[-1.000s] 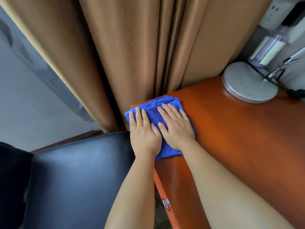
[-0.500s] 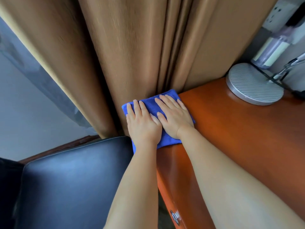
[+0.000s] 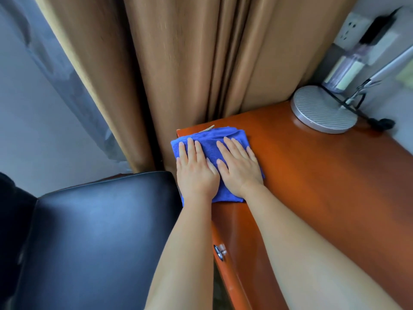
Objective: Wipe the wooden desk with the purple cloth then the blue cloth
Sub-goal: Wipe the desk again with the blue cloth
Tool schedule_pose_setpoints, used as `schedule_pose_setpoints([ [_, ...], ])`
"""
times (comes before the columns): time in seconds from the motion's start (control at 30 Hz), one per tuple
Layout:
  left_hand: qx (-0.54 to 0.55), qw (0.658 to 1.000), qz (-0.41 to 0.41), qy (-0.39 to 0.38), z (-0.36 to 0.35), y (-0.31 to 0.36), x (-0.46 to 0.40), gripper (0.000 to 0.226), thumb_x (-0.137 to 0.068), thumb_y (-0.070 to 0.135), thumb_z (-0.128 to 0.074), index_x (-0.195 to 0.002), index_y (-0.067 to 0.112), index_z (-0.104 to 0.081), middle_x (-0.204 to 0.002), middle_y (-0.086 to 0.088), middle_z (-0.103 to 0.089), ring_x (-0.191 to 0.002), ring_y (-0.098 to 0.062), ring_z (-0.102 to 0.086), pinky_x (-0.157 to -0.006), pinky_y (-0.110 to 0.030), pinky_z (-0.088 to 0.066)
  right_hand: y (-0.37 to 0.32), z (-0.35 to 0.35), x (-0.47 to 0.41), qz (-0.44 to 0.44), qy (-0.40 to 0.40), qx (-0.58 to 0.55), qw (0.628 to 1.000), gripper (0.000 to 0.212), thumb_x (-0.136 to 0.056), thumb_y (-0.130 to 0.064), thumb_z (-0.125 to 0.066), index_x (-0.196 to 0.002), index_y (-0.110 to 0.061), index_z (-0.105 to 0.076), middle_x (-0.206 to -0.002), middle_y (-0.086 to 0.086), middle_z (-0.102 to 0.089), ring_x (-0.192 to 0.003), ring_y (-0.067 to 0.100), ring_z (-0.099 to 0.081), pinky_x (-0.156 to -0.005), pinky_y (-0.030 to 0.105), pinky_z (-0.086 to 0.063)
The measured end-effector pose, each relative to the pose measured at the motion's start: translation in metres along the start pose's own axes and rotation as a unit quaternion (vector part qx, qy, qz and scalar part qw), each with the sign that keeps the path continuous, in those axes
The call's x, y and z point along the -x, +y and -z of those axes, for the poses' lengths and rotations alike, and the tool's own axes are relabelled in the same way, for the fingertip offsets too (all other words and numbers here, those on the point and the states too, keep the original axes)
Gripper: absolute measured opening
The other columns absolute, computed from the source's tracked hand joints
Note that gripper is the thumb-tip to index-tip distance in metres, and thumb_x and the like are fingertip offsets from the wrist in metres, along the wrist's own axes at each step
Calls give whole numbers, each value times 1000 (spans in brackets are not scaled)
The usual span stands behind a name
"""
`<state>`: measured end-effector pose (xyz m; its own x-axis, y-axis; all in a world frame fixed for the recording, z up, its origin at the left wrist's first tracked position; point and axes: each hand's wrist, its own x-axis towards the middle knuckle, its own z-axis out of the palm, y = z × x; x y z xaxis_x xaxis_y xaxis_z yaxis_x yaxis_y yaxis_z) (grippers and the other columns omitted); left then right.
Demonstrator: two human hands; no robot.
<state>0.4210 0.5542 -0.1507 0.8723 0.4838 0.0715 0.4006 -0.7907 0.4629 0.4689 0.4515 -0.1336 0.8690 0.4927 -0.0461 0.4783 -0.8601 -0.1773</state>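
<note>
Two bare hands lie flat and spread on a folded blue terry cloth [image 3: 210, 145] at the far left corner of the glossy orange-brown wooden desk [image 3: 324, 175]; left hand [image 3: 196, 173] and right hand [image 3: 240, 167] side by side, fingers extended, palms pressing, gripping nothing. Cloth's near-left part overhangs the desk edge, much of it hidden under the hands. Behind the corner, tan pleated curtain [image 3: 178, 63] hangs in heavy folds, grey sheer layer [image 3: 58, 70] beside it at left. Black padded leather chair [image 3: 93, 231] sits left of the desk, cut off by the frame. Round ribbed silver lamp base [image 3: 321, 110] stands at the desk's back right, its arm cut off; black cable [image 3: 366, 117] trails from it. Wall socket [image 3: 353, 27] and bottle-like thing upper right, blurred, hard to make out. Small metal drawer knob [image 3: 220, 252] on the desk front.
</note>
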Motion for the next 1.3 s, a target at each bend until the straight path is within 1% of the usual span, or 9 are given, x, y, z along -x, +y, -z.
schedule_pose_setpoints([
  [0.17,1,1000,1,10,-3,8,53,79,-82,35,2,-150,3,-21,-159,-10,-16,-148,-28,-5,-119,-35,-6,9,1,51,12,-11,-7,1000,55,-101,-41,-24,-153,-29,-11,-160,-9,-3,-147,9,2,-120,37,2],
  [0.27,-20,1000,-7,-11,-4,14,83,86,-77,38,9,-150,2,-18,-159,-11,-12,-148,-28,-1,-118,-33,-1,17,2,83,20,-22,-15,999,56,-101,-42,-24,-153,-27,-9,-161,-7,-1,-147,10,4,-119,37,4],
  [0.43,-36,999,-4,-14,-5,20,98,78,-83,36,4,-151,4,-17,-160,-10,-10,-148,-27,2,-120,-34,-3,27,-1,103,34,-20,-15,999,57,-101,-44,-22,-153,-27,-7,-161,-6,1,-147,10,7,-119,38,6],
  [0.53,-22,1000,2,-18,-6,20,89,71,-86,32,-8,-151,6,-17,-160,-7,-8,-148,-24,4,-120,-33,-3,28,-4,91,42,-8,-9,999,58,-99,-47,-17,-153,-28,-8,-161,-6,0,-147,10,5,-119,37,5],
  [0.67,-37,999,8,6,-8,22,63,84,-78,38,6,-151,6,-19,-160,-8,-12,-148,-26,0,-118,-33,-1,29,-5,61,55,7,-12,998,79,-79,-53,6,-152,-30,-14,-160,-8,-7,-147,9,0,-119,36,3],
  [0.77,-45,998,25,26,-10,21,36,83,-78,38,1,-148,4,-28,-157,-11,-23,-146,-30,-11,-118,-41,-13,27,-4,30,58,10,-18,998,78,-79,-52,4,-152,-31,-15,-160,-10,-9,-147,8,-1,-120,36,2],
  [0.87,-49,997,37,36,-10,20,10,76,-81,34,-9,-143,2,-38,-152,-14,-33,-143,-34,-22,-114,-48,-25,23,0,1,64,7,-24,998,68,-87,-50,-7,-152,-31,-17,-160,-10,-10,-146,8,-3,-119,34,2],
  [1.1,-71,997,18,4,-6,11,-45,84,-76,35,4,-150,7,-24,-159,-9,-17,-147,-27,-9,-117,-46,-11,13,2,-52,45,7,-9,999,77,-79,-52,2,-151,-32,-18,-159,-11,-11,-146,7,-4,-118,32,2],
  [1.3,-71,997,0,2,-4,4,-67,82,-78,34,0,-148,5,-30,-157,-10,-24,-146,-27,-15,-116,-48,-13,9,0,-75,35,16,-4,999,78,-79,-50,4,-151,-31,-19,-159,-11,-13,-146,7,-5,-118,31,0],
])
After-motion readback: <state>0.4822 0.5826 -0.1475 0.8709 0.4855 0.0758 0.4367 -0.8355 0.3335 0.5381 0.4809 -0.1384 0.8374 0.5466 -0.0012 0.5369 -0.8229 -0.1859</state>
